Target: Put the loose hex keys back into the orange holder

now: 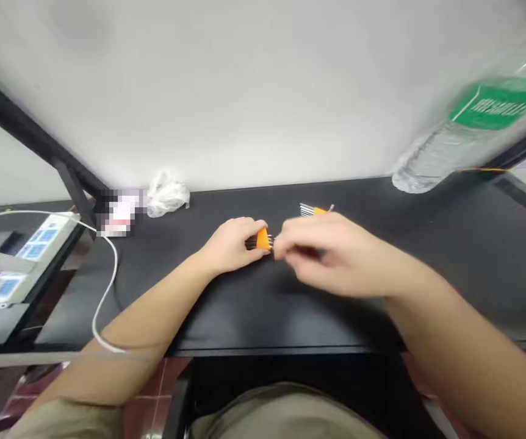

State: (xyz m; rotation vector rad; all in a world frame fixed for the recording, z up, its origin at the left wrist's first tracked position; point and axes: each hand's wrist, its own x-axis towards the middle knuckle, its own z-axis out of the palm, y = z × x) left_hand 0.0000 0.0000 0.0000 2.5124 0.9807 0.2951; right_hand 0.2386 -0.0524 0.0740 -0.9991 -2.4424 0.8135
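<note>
My left hand [235,244] is closed around a small orange holder [263,239] with several thin metal rods through it, low over the black table. Close by on the right is my right hand [327,250], its fingers curled into a pinch at the rod ends. It is slightly blurred, and whatever lies between its fingertips is too small to tell. Behind the right hand, a second orange piece [320,211] lies on the table with a row of thin metal rods [306,210]. The right hand partly hides it.
On the black table [254,317], a crumpled white plastic bag [168,194] sits at the back left. A large clear bottle with a green label [496,107] stands back right. A white cable [107,292] crosses my left forearm. A power strip [38,250] lies far left.
</note>
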